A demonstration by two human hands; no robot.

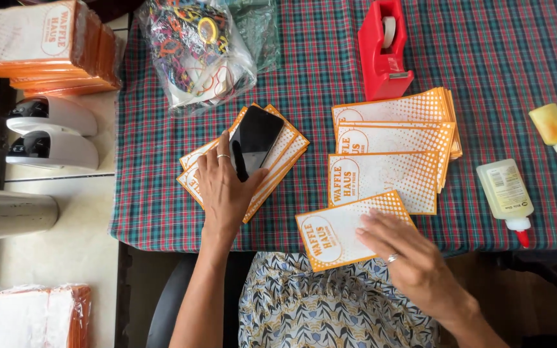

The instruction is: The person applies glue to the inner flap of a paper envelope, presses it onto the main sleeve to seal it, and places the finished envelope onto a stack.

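Your left hand (224, 187) lies flat, fingers spread, touching the black phone (254, 140), which slants up-right across a card stack (278, 161). Your right hand (407, 254) presses the nearest orange-bordered card (333, 232), fingers seemingly together.

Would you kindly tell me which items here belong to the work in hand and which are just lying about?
In hand:
- left hand on the black phone and card stack
- right hand on the front card
- overlapped cards

Lying about:
- red tape dispenser
- two glue bottles
- clear bag
- bundled cards
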